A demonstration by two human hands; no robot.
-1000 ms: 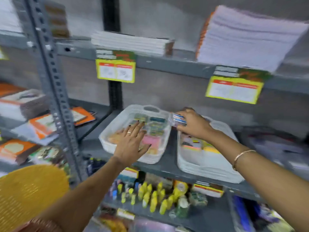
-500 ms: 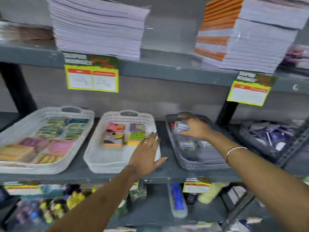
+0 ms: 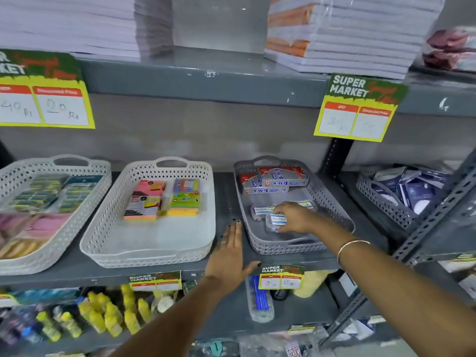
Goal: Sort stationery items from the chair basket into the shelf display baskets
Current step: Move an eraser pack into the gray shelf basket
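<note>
Right hand: our right hand (image 3: 296,218) is low inside the grey basket (image 3: 332,199), fingers pinching a small clear box (image 3: 277,221) with a blue-and-white label; half a second ago it carried that box higher, above the basket's far end.
Small clear box: it sits near the middle of the grey basket, just near of two like boxes (image 3: 262,211); we cannot tell whether it touches the floor of the basket yet.
Left hand: our left hand (image 3: 230,253) lies flat and spread on the bare shelf (image 3: 224,191), holding nothing, between the white basket (image 3: 180,253) and the grey one; a moment earlier it hovered over the white basket's near right corner.
View: a second ago we faced the baskets further left; now the grey basket is in front of us.
Grey basket contents: red and silver cartons (image 3: 273,180) lie at the far end, the clear boxes nearer.
White basket: sticky-note pads (image 3: 162,199) are stacked at its far end, the near half bare.
Meaning for the task: we judge the box has reached its matching basket, so this item is all but sorted; only the release remains.
Next: loosen the pinch once the box rests, then go back to the chair basket, which is out of view.
</note>
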